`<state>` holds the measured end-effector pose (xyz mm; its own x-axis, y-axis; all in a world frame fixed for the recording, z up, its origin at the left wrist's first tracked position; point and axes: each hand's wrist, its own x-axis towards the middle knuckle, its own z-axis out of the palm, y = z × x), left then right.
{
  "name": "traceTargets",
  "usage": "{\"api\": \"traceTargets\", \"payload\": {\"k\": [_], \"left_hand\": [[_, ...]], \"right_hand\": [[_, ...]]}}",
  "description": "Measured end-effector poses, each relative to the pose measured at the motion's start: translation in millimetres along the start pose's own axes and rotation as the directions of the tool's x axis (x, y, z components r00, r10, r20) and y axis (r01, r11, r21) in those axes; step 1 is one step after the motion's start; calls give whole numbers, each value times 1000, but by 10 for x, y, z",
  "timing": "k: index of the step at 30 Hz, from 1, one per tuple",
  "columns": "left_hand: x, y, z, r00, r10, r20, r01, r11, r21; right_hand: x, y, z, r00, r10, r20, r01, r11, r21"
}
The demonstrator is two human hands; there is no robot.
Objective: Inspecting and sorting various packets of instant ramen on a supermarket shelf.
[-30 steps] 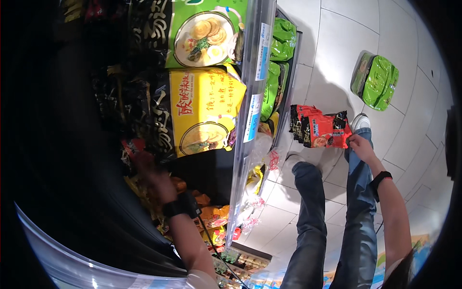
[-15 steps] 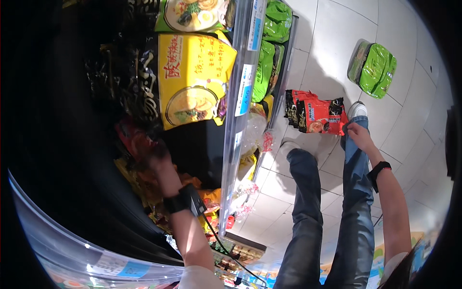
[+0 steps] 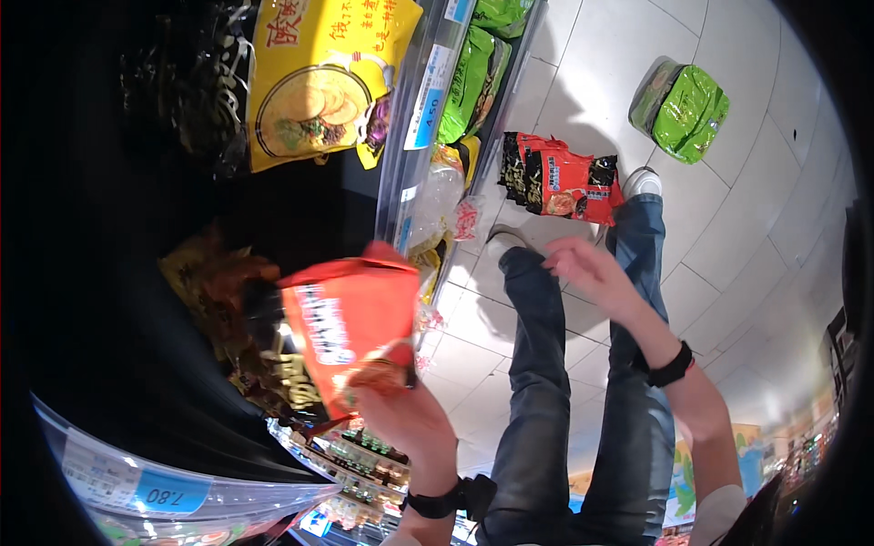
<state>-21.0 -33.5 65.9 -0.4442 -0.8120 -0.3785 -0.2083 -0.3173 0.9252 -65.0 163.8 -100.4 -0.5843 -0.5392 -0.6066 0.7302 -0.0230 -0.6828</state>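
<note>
A red-and-black noodle packet [image 3: 346, 318] is lifted out in front of the shelf, gripped at its lower part by my left hand [image 3: 410, 419]; part of those fingers is hidden by the packet. My right hand [image 3: 587, 273] hangs empty over my legs, fingers apart, a little below a pile of red-and-black packets [image 3: 569, 179] lying on the tiled floor.
A green packet bundle [image 3: 692, 114] lies on the floor at upper right. Yellow packets [image 3: 319, 82] fill the dark upper shelf, with green packets [image 3: 469, 82] behind its clear price rail [image 3: 428, 91]. My feet [image 3: 642, 187] stand near the pile. More stocked shelving [image 3: 355, 473] shows below.
My left hand has come out of the shelf to the right with a red packet. My right hand has left the floor pile and moved left and toward me.
</note>
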Motion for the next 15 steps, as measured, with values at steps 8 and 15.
{"api": "traceTargets", "payload": {"k": [8, 15], "left_hand": [[-319, -323, -206, 912, -399, 101, 249, 731, 636], [-62, -646, 96, 703, -667, 247, 484, 703, 522]], "right_hand": [[-302, -640, 350, 991, 9, 136, -10, 1000, 1], [-521, -426, 190, 853, 233, -467, -53, 928, 368]]}}
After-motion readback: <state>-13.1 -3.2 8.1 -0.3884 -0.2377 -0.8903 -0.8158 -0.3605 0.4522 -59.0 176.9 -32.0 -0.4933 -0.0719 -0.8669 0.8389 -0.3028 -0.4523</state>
